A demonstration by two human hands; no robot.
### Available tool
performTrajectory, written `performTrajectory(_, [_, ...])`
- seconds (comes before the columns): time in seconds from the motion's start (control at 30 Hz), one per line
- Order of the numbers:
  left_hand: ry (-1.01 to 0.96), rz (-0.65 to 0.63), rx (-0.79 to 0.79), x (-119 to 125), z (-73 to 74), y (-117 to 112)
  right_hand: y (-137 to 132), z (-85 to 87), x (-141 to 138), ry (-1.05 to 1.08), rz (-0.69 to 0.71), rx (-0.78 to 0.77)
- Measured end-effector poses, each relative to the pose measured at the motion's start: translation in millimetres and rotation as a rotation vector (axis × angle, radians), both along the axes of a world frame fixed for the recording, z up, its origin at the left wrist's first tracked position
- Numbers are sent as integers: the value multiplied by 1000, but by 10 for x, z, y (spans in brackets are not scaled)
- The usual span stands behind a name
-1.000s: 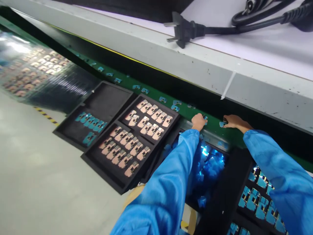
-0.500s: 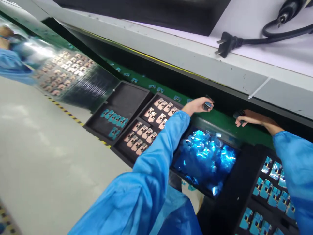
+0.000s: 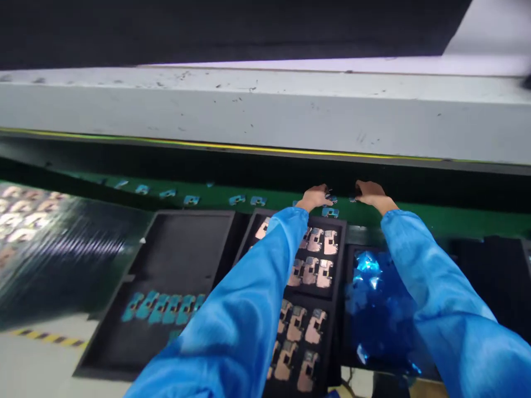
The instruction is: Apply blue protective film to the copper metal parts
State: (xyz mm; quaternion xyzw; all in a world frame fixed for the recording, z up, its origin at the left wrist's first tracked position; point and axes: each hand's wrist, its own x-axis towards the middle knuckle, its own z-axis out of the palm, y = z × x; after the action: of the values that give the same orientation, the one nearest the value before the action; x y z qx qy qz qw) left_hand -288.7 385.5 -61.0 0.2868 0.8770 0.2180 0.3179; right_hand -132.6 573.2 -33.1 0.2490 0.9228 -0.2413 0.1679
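Over the green belt (image 3: 464,218), my left hand (image 3: 314,198) is closed round a small blue-and-dark flat part (image 3: 330,197), partly hidden by the fingers. Just below it lies a loose blue flat part (image 3: 330,212). My right hand (image 3: 370,194) is to the right with its fingers curled together, and a small dark edge shows at the fingertips; what it is cannot be made out. Beneath my left sleeve, a black tray (image 3: 339,260) holds rows of copper-coloured flat parts (image 3: 324,273). A dark tray with shiny blue film pieces (image 3: 368,264) sits beside my right forearm.
More blue parts (image 3: 237,199) lie spaced along the belt to the left. Another black tray (image 3: 186,243) holds a row of blue parts (image 3: 172,309). A grey ledge (image 3: 249,116) with a yellow strip overhangs the belt. Farther left is a sheet of copper-coloured parts (image 3: 25,218).
The view has turned and shifted left, levelling the ledge. Both hands have come closer together over the belt, beside the loose blue parts. The power plug has left the view.
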Motion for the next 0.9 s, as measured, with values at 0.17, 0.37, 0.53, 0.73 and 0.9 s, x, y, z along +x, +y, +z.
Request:
performTrajectory(0.17, [-83,-101,-4,-129,-103,56,20,-137,23,-112,-67,12])
performTrajectory(0.37, [-269,-5,131,-336,19,-197,65,-190,340,-142,-216,-74])
performTrajectory(0.53, [-374,133,167,-602,129,-544,-32,-151,483,-41,-351,-189])
performTrajectory(0.73, [-322,79,56,-672,117,-674,-264,-36,379,45,-270,-449])
performTrajectory(0.9, [-99,-85,-72,-524,32,-664,-417,-15,97,-63,-50,-370])
